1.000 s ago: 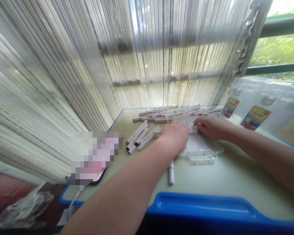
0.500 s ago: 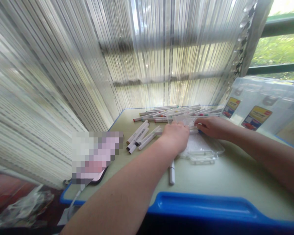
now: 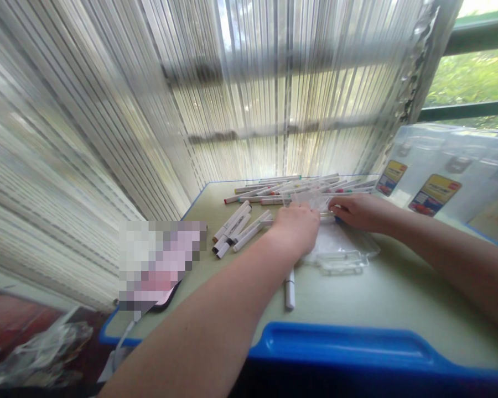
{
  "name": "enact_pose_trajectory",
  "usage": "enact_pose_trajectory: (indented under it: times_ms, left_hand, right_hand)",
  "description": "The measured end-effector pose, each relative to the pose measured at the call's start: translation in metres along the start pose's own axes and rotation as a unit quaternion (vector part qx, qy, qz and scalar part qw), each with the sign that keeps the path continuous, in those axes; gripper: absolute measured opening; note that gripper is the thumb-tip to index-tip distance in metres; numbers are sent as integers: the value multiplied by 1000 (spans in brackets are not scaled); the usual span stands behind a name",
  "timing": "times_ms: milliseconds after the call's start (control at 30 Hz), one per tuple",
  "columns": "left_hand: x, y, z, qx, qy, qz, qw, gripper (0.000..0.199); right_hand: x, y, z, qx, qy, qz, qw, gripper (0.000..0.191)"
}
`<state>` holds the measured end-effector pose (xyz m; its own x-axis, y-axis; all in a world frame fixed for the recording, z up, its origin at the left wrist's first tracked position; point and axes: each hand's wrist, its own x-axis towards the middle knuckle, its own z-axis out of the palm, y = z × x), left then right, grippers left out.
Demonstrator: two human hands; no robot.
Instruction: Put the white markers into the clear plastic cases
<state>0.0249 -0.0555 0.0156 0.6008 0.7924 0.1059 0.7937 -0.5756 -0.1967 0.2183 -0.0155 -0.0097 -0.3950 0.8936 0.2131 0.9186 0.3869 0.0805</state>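
Observation:
A clear plastic case (image 3: 342,243) lies on the table with both hands over its far part. My left hand (image 3: 296,226) is closed with its fingers curled down at the case's left side; what they hold is hidden behind the hand. My right hand (image 3: 354,211) is closed, thumb and fingers pinched at the blue end of a white marker (image 3: 327,217) that lies across the case between the hands. Behind the hands spreads a heap of white markers (image 3: 269,190) with coloured ends. Several more white markers (image 3: 232,226) lie left of my left hand, and a single marker (image 3: 289,293) lies below its wrist.
A phone (image 3: 170,260), partly blurred out, lies at the table's left with a white cable (image 3: 126,334). At the back right stands a large clear storage box (image 3: 473,166) with labels. The table's blue front edge (image 3: 344,342) is nearest me; a string curtain (image 3: 240,99) hangs behind.
The view has shifted slightly, so everything sits a little higher. Both hands stay in nearly the same place over the clear case, with no clear change in grip.

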Motion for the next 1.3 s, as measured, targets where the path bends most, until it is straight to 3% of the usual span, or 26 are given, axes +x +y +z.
enact_pose_trajectory:
  times_ms: [367,1300]
  left_hand:
    - [2,1,-3,11,-22,3,1000,32]
    - [1,1,-1,3,-3,3,1000,32]
  right_hand:
    - [0,5,3,-14,8,2,1000,35]
    - [0,5,4,-7,9,-1,1000,37]
